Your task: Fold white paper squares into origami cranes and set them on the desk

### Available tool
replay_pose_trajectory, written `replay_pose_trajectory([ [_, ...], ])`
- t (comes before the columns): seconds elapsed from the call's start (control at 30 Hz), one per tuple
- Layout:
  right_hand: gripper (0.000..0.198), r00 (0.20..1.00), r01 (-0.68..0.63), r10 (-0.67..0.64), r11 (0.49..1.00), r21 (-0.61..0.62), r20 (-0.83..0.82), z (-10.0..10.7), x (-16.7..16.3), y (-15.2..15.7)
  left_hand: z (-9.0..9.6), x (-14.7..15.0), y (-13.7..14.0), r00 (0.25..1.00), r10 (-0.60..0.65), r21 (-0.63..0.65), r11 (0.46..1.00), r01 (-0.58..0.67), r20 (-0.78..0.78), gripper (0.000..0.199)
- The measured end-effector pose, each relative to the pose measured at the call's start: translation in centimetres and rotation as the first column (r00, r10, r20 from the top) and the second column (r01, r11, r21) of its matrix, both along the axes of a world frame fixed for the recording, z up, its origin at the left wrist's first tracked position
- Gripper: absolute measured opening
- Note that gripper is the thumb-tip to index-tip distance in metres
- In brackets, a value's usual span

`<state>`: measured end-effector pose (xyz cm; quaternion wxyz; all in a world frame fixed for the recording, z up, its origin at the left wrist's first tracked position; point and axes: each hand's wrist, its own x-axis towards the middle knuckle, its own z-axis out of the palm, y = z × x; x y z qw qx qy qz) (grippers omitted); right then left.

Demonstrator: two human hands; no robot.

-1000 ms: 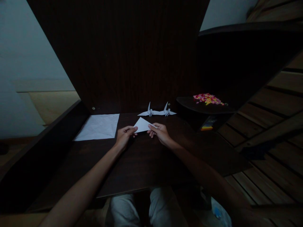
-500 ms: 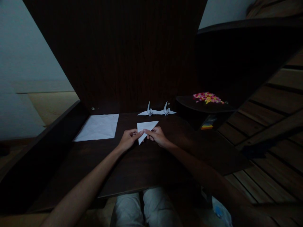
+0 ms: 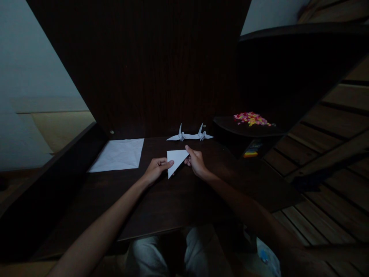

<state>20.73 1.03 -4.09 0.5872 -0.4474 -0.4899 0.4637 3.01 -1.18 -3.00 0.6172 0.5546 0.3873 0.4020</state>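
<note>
A white folded paper triangle (image 3: 176, 158) is held between both hands, a little above the dark desk. My left hand (image 3: 158, 168) pinches its left edge, thumb on top and fingers underneath. At the triangle's right corner, my right hand (image 3: 196, 162) has the tip between its thumb and curled fingers. Just beyond the triangle stand two white origami cranes (image 3: 190, 136), side by side with wings touching. A white paper sheet (image 3: 118, 154) with crease lines lies flat to the left of my left hand.
The dark wooden desk (image 3: 161, 207) has a raised side panel (image 3: 57, 165) on the left and a tall back panel (image 3: 161, 69). On a low shelf (image 3: 227, 125) at the right sits a heap of small pink, red and yellow pieces (image 3: 251, 118).
My right hand has slid from the middle of the triangle out to its right corner. My left hand keeps its pinch on the left edge. The knees below have spread apart.
</note>
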Motion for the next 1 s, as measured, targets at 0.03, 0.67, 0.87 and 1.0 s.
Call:
replay_pose_trajectory([
  [0.03,0.053,1.0,0.016,-0.016,1.0,-0.003,-0.007,-0.1,0.05,0.06,0.03,-0.01,0.02,1.0,0.0,-0.005,1.0,0.0,-0.004,0.034],
  [0.67,0.05,0.986,-0.167,0.168,0.983,-0.075,0.001,-0.1,0.05,0.13,0.19,0.19,-0.11,0.986,0.167,0.137,0.976,-0.168,0.015,0.047],
  [0.87,0.052,0.984,-0.162,0.151,0.979,-0.126,-0.094,-0.14,0.11,0.18,0.26,0.26,-0.25,0.986,0.163,0.104,0.98,-0.167,0.046,0.052],
  [1.0,0.052,0.99,-0.133,0.127,0.987,-0.093,-0.068,-0.3,0.15,0.36,0.13,0.21,-0.25,0.988,0.136,0.092,0.986,-0.142,0.067,0.059],
])
